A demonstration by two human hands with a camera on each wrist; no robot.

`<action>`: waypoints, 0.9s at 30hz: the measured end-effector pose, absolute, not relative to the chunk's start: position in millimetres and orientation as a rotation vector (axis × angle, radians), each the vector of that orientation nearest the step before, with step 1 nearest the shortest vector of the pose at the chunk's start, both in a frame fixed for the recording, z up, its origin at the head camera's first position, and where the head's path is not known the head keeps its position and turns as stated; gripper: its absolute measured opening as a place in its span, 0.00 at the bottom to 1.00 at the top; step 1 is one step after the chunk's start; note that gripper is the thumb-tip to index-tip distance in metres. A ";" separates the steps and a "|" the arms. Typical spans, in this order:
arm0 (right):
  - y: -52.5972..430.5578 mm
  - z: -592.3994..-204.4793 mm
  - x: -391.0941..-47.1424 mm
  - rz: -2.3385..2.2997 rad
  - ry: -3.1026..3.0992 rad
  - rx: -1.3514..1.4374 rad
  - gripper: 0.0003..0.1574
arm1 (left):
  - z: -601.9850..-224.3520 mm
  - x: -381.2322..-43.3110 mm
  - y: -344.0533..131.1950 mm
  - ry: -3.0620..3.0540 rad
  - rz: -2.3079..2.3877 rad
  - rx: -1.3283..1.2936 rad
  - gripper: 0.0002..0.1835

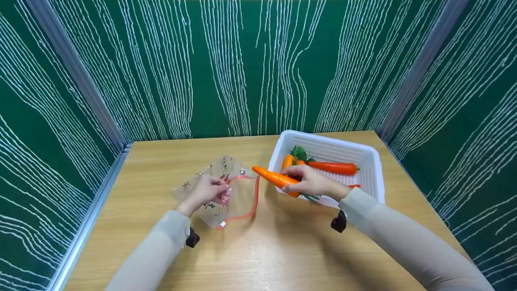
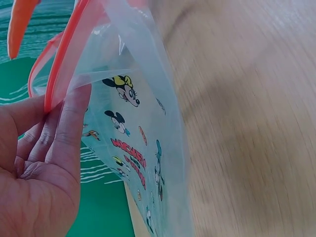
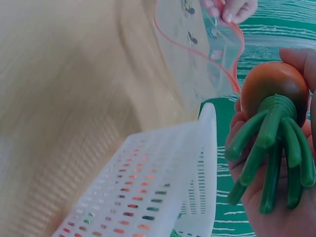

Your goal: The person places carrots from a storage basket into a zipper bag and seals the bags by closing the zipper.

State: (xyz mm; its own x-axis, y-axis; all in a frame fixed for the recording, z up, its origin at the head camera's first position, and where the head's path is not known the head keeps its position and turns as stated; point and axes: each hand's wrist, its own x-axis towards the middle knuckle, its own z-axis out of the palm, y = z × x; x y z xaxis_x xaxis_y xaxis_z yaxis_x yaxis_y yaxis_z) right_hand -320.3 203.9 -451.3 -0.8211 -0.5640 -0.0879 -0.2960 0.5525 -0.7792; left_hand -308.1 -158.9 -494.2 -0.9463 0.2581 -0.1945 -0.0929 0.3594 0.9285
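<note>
My left hand [image 1: 208,192] pinches the red-trimmed edge of a clear zip bag [image 1: 242,198] printed with cartoon figures. The bag's mouth gapes toward the right, its red zip strip [image 2: 69,54] bowed apart in the left wrist view. In my right hand [image 1: 309,180] is an orange carrot [image 1: 274,177], its pointed tip toward the bag's mouth. Cut green stalks [image 3: 276,148] at the carrot's thick end face the right wrist camera. The carrot is held above the near left rim of a white basket [image 1: 373,169].
Inside the basket lie a long red pepper [image 1: 333,167], another orange carrot [image 1: 288,161] and some green leaves [image 1: 299,152]. Basket and bag rest on a wooden table [image 1: 153,169]. Green walls with white lines [image 1: 250,68] and metal posts enclose it.
</note>
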 end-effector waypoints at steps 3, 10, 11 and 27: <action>201.2 -453.2 -315.4 -1.130 2.447 -0.704 0.29 | -494.3 -309.1 -158.6 2.319 1.607 0.131 0.10; 196.8 -461.0 -307.0 -1.114 2.382 -0.735 0.30 | -493.2 -309.4 -157.0 2.315 1.613 0.116 0.09; 196.6 -462.1 -305.9 -1.110 2.374 -0.736 0.30 | -493.0 -309.4 -156.7 2.314 1.612 0.112 0.09; 187.0 -489.5 -297.7 -1.012 2.350 -0.796 0.25 | -490.5 -308.4 -151.3 2.348 1.595 0.129 0.09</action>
State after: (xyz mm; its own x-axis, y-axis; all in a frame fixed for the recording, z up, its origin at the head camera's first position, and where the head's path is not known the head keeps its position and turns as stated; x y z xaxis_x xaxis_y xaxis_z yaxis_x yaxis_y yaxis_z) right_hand -297.7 187.0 -489.5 -0.7280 -0.6620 -0.1785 -0.3253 0.5627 -0.7600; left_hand -308.4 -151.3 -490.5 -0.9513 0.2393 -0.1943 -0.0925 0.3797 0.9205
